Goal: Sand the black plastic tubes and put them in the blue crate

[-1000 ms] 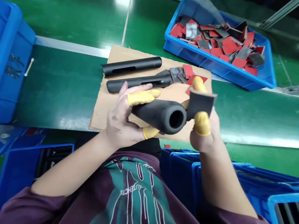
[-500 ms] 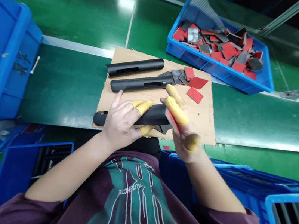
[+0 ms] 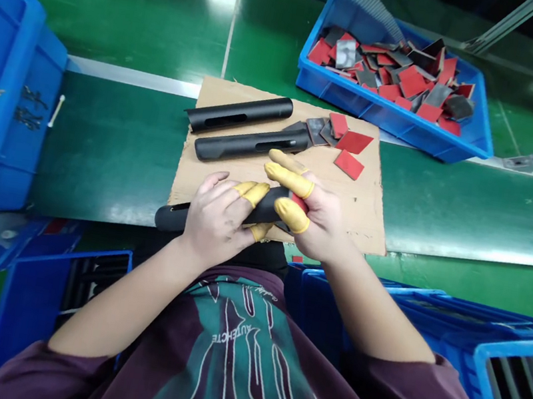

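My left hand is wrapped around a black tube that lies across the near edge of a cardboard sheet. My right hand, with yellow finger cots, pinches a small red-faced pad against the tube's right end. Two more black slotted tubes lie side by side at the far part of the cardboard. Loose red and grey pads rest to their right.
A blue bin full of red and grey pads stands at the far right on the green table. A large blue crate sits at the left. More blue crates stand near my lap, right and left.
The tube came down from in front of me to lie along the cardboard's near edge. My right hand has turned and brought the pad onto the tube's end.
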`<state>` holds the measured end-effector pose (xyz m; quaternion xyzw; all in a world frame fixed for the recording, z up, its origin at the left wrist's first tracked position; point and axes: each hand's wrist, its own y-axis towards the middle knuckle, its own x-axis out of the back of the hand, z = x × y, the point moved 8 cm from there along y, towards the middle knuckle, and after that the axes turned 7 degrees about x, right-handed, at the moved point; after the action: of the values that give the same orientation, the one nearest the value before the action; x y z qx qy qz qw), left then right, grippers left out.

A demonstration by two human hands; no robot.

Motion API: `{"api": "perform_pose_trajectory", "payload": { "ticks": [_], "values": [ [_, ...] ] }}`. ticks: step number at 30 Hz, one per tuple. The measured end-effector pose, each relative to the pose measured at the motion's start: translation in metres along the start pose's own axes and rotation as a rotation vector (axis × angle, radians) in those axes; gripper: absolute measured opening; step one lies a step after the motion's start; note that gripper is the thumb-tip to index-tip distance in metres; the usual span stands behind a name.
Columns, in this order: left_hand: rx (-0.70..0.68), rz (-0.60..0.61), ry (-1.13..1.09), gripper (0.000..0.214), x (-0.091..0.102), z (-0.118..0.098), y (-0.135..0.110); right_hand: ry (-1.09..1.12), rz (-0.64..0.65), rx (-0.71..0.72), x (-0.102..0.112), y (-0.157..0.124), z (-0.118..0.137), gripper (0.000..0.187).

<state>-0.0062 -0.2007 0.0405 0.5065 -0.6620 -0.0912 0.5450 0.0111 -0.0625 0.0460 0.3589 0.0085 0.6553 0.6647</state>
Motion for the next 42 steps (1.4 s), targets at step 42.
{"api": "perform_pose_trajectory", "payload": {
  "ticks": [42],
  "values": [
    [0.079,-0.101,-0.198,0.055,0.019,0.011,0.002,-0.256,-0.403,0.300,0.013,-0.004,0.042,0.047]
  ]
}}
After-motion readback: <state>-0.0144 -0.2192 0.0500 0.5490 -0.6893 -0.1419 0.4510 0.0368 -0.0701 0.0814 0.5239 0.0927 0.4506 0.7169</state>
